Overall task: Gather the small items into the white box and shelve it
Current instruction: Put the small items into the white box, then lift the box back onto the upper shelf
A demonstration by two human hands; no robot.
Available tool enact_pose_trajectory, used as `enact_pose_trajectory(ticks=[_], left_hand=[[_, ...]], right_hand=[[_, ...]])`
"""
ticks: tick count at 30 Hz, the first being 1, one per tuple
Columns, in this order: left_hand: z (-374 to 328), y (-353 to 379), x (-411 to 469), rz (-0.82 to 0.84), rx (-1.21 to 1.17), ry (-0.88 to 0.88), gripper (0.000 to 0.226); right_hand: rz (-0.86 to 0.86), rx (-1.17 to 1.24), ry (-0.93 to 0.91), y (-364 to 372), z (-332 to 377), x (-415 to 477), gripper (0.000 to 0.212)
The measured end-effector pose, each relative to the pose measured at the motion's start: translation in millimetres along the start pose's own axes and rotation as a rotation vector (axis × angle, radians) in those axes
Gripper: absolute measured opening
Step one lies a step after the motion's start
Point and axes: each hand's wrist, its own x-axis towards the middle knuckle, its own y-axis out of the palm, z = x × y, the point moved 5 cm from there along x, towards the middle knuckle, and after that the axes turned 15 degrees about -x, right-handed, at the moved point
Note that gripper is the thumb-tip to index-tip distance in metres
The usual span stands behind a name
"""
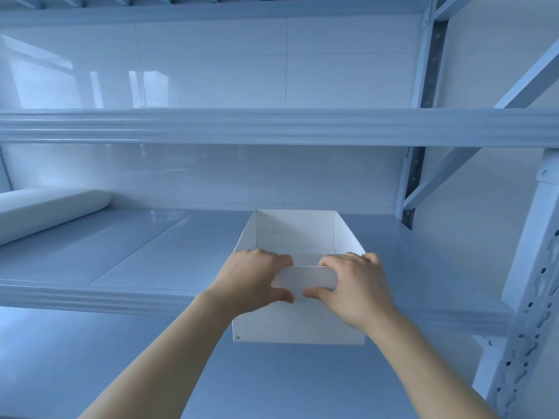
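Gripping the near wall of the white box (pixel 298 331) with both hands: left hand (pixel 252 278) clamped on the rim at the left, right hand (pixel 355 285) clamped at the right, fingers curled over the top edge, thumbs pressed on the outer face. Between the two, a smooth rounded-corner flap (pixel 305 278) folded against that wall. Box: open-topped, rectangular, thin matte card, crisp fold lines. Contents not visible from this angle. Resting partly on the middle shelf (pixel 136 252), front end overhanging the shelf's ribbed front lip. Shelf surface: glossy painted metal, pale blue-grey, flat panels with a seam. At 9 o'clock from the box, well apart, a white roll (pixel 45 210), cylindrical, matte. At 3 o'clock, a perforated steel upright (pixel 527 313). Behind, glossy white wall tiles (pixel 211 65).
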Motion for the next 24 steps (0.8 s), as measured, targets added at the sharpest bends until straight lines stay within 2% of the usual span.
enact_pose_trajectory(ticks=[7, 12, 24], left_hand=[[1, 16, -3, -0.191, 0.035, -0.021, 0.044], [8, 24, -6, -0.121, 0.049, 0.031, 0.059], [3, 10, -17, -0.188, 0.014, 0.082, 0.063]], right_hand=[[-0.133, 0.03, 0.082, 7, -8, -2, 0.034], [-0.093, -0.083, 0.047, 18, -2, -7, 0.053], [-0.183, -0.039, 0.056, -1, 2, -8, 0.055]])
